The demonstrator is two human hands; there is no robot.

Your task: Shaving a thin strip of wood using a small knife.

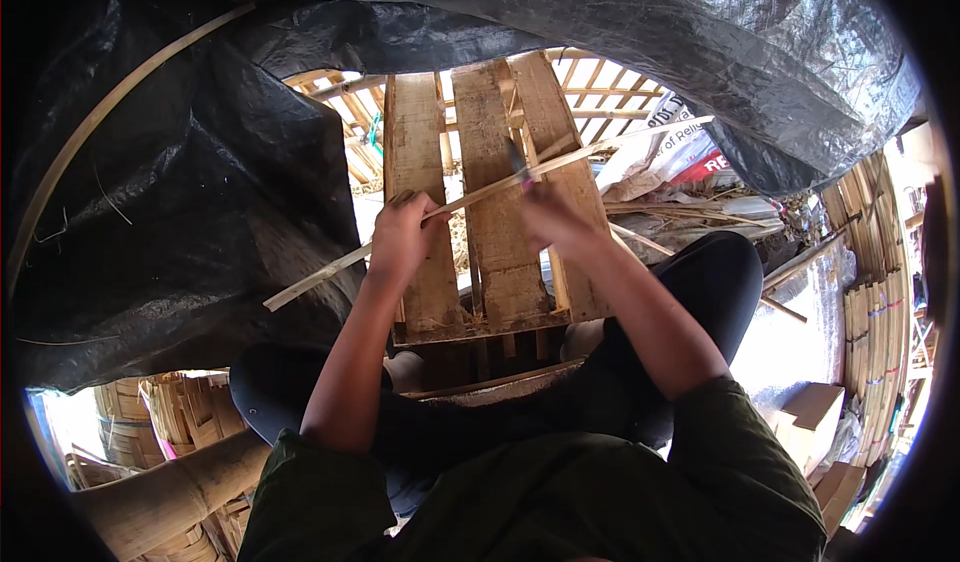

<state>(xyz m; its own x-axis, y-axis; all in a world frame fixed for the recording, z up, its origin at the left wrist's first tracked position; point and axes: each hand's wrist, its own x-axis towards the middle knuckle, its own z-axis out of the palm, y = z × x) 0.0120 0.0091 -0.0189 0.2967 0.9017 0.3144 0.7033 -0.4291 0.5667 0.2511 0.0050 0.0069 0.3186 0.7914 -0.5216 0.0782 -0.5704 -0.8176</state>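
Note:
A long, pale bamboo strip [482,194] lies slantwise over a slatted wooden bench [490,252] in front of my knees. My left hand [404,230] is closed around the strip near the bench's left plank. In my right hand [556,220], smeared by motion, is a knife [517,158] with a dark blade and a pinkish part near the grip. Its blade points away from me and crosses the strip near the right plank. Whether the edge is cutting into the strip cannot be made out.
Black plastic sheeting [180,192] hangs at the left and across the top. A printed white-and-red sack [690,157] and loose bamboo pieces [700,212] lie right of the bench. Bundled bamboo strips [872,332] stand far right, near a cardboard box [808,417]. A thick bamboo pole [170,497] crosses lower left.

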